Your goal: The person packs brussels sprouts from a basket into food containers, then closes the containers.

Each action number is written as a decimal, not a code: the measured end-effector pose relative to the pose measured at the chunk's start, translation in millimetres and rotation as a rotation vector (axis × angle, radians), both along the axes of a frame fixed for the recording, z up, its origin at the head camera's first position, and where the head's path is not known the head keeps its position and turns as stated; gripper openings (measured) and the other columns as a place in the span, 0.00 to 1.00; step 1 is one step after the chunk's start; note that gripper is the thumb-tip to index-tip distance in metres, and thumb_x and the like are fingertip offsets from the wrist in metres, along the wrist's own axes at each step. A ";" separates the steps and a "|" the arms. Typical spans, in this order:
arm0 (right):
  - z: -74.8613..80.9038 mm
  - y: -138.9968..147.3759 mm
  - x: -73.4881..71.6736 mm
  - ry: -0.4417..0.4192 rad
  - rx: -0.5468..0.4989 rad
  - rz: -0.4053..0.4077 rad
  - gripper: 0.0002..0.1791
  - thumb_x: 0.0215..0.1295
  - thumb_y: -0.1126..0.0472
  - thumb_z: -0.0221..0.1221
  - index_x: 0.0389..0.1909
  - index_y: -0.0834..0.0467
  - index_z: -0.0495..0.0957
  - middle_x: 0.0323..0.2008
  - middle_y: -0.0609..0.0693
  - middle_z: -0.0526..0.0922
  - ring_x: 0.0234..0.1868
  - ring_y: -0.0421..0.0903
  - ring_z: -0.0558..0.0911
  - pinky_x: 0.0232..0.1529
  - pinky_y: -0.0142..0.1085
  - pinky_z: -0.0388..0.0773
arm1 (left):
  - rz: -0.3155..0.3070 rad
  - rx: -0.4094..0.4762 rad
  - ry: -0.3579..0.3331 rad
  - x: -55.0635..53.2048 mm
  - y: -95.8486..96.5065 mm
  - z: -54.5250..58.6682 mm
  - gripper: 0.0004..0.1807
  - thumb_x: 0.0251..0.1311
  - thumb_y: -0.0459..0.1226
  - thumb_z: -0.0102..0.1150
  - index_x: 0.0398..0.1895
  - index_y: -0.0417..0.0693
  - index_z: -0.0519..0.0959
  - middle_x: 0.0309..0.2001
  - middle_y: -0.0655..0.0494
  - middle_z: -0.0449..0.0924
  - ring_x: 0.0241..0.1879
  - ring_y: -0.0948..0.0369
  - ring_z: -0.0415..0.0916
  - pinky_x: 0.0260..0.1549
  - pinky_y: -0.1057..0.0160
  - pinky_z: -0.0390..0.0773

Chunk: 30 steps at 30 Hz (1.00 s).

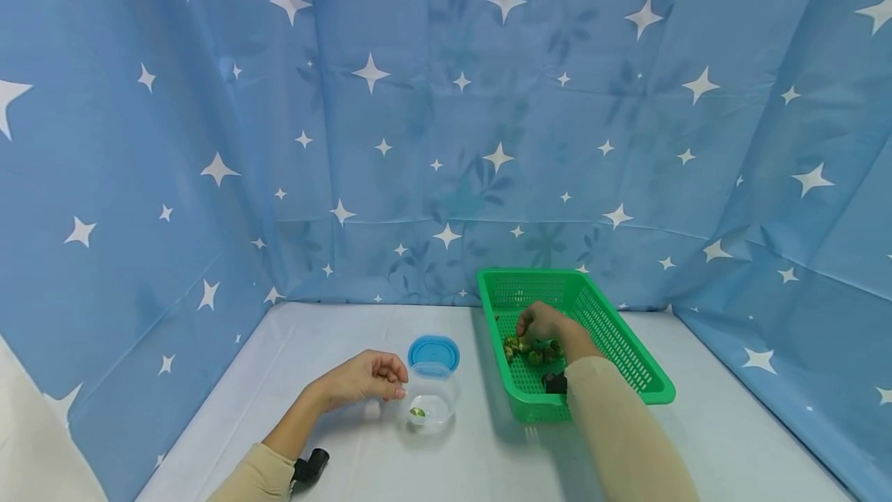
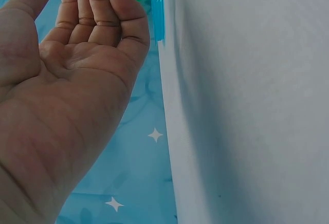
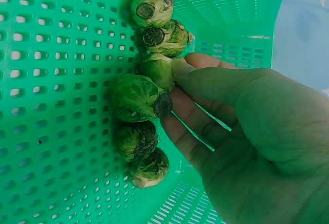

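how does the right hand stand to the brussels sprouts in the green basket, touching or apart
Touching. The right wrist view shows it: the right hand has its thumb tip pressed against a pale green brussels sprout, with no gap between.

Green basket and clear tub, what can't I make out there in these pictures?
Head view: the right hand and sleeve cover part of the green basket.
Head view: the green piece in the clear tub is too small to identify.
Left wrist view: the left hand and top edge hide most of the basket.
Right wrist view: the thumb hides part of the pinched sprout.
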State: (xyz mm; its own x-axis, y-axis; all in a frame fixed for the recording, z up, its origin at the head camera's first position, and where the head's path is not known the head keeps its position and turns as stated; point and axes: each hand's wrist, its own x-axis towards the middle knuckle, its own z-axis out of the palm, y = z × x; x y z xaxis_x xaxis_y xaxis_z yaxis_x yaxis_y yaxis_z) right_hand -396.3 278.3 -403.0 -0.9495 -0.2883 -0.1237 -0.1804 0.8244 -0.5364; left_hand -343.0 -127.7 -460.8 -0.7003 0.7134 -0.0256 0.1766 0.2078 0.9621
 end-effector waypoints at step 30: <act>0.2 0.4 -14.8 0.165 -0.065 -0.116 0.13 0.69 0.74 0.54 0.31 0.62 0.86 0.34 0.55 0.86 0.26 0.46 0.68 0.31 0.40 0.68 | 0.005 0.001 0.019 -1.7 -0.9 -1.7 0.22 0.65 0.36 0.71 0.53 0.25 0.76 0.33 0.58 0.80 0.31 0.63 0.75 0.34 0.63 0.77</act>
State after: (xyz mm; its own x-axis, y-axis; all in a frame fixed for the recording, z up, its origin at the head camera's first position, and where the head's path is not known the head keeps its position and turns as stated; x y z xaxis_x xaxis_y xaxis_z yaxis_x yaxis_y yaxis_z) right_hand -411.1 278.6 -402.8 -0.9826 -0.1785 0.0518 -0.1766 0.8095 -0.5599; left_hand -344.8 -128.6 -462.6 -0.7041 0.7100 -0.0115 0.1938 0.2077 0.9588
